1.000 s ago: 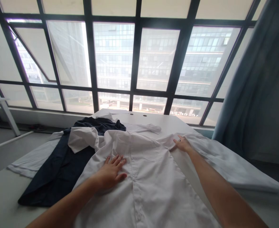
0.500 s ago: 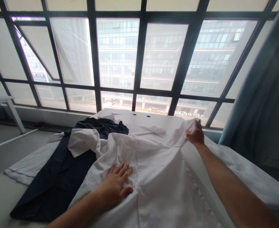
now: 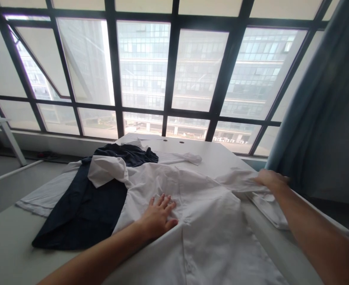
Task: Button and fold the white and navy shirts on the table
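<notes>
A white shirt (image 3: 210, 221) with short sleeves lies spread over the white table (image 3: 11, 245), its button front running down the middle. Flat on the chest of the shirt rests my left hand (image 3: 159, 217), fingers spread. Out at the right, my right hand (image 3: 272, 180) grips the end of the shirt's sleeve (image 3: 241, 178) and stretches it sideways; its fingertips are partly hidden. The other sleeve (image 3: 107, 170) lies folded over a dark navy garment (image 3: 82, 217) at the left.
Beneath the navy garment another white cloth (image 3: 50, 190) shows. More white fabric (image 3: 177, 157) lies toward the table's far end, and a folded white piece (image 3: 269, 209) lies under my right forearm. A blue-grey curtain (image 3: 313, 130) hangs at the right before the large window (image 3: 143, 67).
My right hand has moved right and down, drawing the sleeve out straighter. My left hand stays flat on the shirt. The view has shifted slightly.
</notes>
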Demonstrator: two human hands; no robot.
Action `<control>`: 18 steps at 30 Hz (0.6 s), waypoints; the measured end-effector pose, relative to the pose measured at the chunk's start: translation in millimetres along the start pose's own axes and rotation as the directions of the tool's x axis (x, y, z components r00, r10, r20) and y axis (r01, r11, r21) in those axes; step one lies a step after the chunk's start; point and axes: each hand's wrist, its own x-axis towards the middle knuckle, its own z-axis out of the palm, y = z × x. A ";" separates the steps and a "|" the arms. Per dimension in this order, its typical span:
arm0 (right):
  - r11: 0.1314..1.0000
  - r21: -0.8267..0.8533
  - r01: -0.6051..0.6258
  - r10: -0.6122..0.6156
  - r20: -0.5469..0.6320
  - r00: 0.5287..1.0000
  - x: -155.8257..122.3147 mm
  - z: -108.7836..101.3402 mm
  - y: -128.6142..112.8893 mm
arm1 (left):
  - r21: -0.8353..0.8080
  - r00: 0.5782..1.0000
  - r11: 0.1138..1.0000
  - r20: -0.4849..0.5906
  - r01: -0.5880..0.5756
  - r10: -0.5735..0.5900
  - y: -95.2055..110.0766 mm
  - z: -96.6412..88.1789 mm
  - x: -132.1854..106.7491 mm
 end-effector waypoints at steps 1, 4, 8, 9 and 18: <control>1.000 -0.021 0.006 -0.004 0.082 0.997 -12.0 4.9 -9.2 | -0.003 1.000 1.000 -0.010 0.002 -0.002 -0.1 0.7 2.0; 0.959 0.055 0.277 -0.278 0.351 0.894 -61.0 23.6 -45.9 | -0.001 1.000 1.000 -0.020 -0.003 0.003 -2.2 1.5 10.2; 0.816 0.266 0.513 -0.574 0.482 0.662 -131.7 42.7 -85.5 | 0.013 0.996 1.000 -0.093 -0.008 0.009 -2.8 -1.2 14.6; 0.791 0.289 0.539 -0.604 0.509 0.613 -145.4 44.5 -89.6 | 0.022 0.990 0.999 -0.140 -0.033 0.036 -1.8 -2.0 11.7; 0.760 0.274 0.590 -0.624 0.562 0.542 -187.7 19.1 -76.2 | 0.012 0.970 0.970 0.029 -0.244 0.243 19.9 -6.8 -65.1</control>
